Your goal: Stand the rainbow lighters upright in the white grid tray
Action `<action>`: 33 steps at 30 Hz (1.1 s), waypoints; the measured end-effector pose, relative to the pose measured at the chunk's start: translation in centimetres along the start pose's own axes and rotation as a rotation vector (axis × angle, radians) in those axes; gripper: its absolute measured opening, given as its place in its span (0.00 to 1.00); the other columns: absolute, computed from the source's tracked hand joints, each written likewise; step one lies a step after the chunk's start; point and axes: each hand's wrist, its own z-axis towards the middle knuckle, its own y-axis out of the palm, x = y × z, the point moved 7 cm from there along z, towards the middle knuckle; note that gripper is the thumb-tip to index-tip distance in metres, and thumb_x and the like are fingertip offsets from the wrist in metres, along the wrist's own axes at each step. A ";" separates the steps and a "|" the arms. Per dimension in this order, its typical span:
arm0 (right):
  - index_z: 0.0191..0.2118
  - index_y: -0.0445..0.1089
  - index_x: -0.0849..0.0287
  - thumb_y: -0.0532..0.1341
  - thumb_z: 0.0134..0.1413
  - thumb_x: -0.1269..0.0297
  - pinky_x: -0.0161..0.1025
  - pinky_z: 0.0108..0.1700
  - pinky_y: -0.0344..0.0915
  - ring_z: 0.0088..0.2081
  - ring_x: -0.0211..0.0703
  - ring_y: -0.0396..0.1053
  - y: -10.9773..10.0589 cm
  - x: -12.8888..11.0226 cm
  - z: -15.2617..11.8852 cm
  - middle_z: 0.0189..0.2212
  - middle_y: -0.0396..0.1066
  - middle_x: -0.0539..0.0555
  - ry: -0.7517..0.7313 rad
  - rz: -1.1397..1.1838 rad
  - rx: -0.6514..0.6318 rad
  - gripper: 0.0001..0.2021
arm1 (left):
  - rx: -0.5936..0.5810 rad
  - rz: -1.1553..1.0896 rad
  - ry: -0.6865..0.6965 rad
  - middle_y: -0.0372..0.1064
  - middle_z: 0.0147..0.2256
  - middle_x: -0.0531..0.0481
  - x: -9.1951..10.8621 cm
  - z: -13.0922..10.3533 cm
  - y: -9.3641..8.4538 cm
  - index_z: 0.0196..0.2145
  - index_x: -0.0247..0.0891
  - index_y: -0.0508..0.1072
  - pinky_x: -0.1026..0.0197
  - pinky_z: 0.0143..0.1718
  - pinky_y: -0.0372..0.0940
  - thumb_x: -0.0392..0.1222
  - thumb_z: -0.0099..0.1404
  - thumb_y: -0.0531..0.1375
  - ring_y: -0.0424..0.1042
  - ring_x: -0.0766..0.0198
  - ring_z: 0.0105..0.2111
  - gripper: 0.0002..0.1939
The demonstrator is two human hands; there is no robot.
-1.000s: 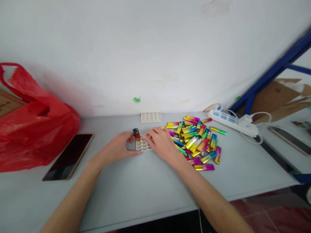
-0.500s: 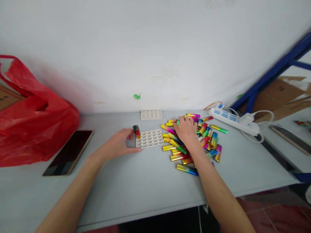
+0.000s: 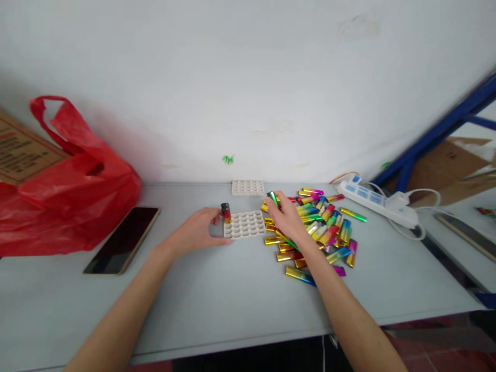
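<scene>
"green tube (image 3: 273,198), where is it?"
"pinched in the right hand (image 3: 287,216), at the left of the pile (image 3: 329,235)."
"and the left hand (image 3: 197,230)?"
"fingers parted at the left end of the nearer tray (image 3: 245,225)."

R hand (image 3: 285,216) w/ green tube (image 3: 274,198); L hand (image 3: 198,227) prob. touching tray (image 3: 245,225).

slender bare forearms (image 3: 143,281), bare wrists (image 3: 165,251), slim fingers (image 3: 220,241)
</scene>
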 end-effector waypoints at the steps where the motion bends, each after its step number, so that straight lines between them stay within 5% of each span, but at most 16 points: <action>1: 0.36 0.66 0.53 0.54 0.74 0.48 0.37 0.34 0.60 0.29 0.42 0.67 0.5 -0.3 -0.1 0.25 0.68 0.45 0.005 0.025 -0.010 0.17 | 0.000 -0.001 -0.003 0.74 0.36 0.47 0.1 0.0 0.0 0.33 0.43 0.68 0.51 0.40 0.69 0.70 0.51 0.71 0.74 0.51 0.36 0.30; 6: 0.24 0.57 0.53 0.53 0.72 0.41 0.38 0.32 0.52 0.27 0.40 0.59 1.7 -1.9 -0.7 0.20 0.59 0.45 0.026 0.051 -0.014 0.27 | -0.002 0.013 -0.003 0.74 0.36 0.48 0.4 -0.1 -0.2 0.33 0.44 0.66 0.53 0.40 0.69 0.68 0.51 0.71 0.74 0.52 0.36 0.29; 10: 0.21 0.54 0.53 0.58 0.69 0.48 0.39 0.32 0.48 0.26 0.39 0.57 1.8 -3.1 -1.4 0.19 0.56 0.45 0.012 -0.019 0.005 0.26 | -0.010 0.027 -0.014 0.74 0.36 0.48 0.2 -0.2 -0.2 0.33 0.43 0.67 0.52 0.41 0.69 0.67 0.53 0.71 0.75 0.51 0.38 0.28; 15: 0.23 0.58 0.52 0.59 0.64 0.61 0.39 0.33 0.50 0.26 0.41 0.59 2.0 -4.0 -1.8 0.20 0.61 0.46 -0.032 -0.099 -0.014 0.18 | -0.001 0.023 -0.022 0.75 0.37 0.48 0.0 -0.2 -0.2 0.35 0.43 0.69 0.52 0.42 0.70 0.66 0.52 0.73 0.76 0.51 0.37 0.28; 24: 0.24 0.59 0.52 0.57 0.74 0.49 0.40 0.34 0.52 0.26 0.42 0.60 2.4 -4.2 -2.0 0.21 0.63 0.47 -0.068 -0.156 0.003 0.24 | 0.005 0.021 -0.031 0.77 0.37 0.46 0.0 -0.2 -0.2 0.36 0.42 0.71 0.51 0.43 0.71 0.65 0.52 0.73 0.77 0.50 0.39 0.28; 33: 0.28 0.65 0.52 0.59 0.69 0.61 0.41 0.33 0.53 0.28 0.46 0.67 2.8 -4.0 -2.4 0.24 0.70 0.50 -0.066 -0.273 -0.017 0.14 | 0.000 0.034 -0.026 0.75 0.37 0.46 -0.2 -0.1 0.0 0.35 0.42 0.69 0.51 0.43 0.71 0.68 0.51 0.72 0.76 0.48 0.38 0.30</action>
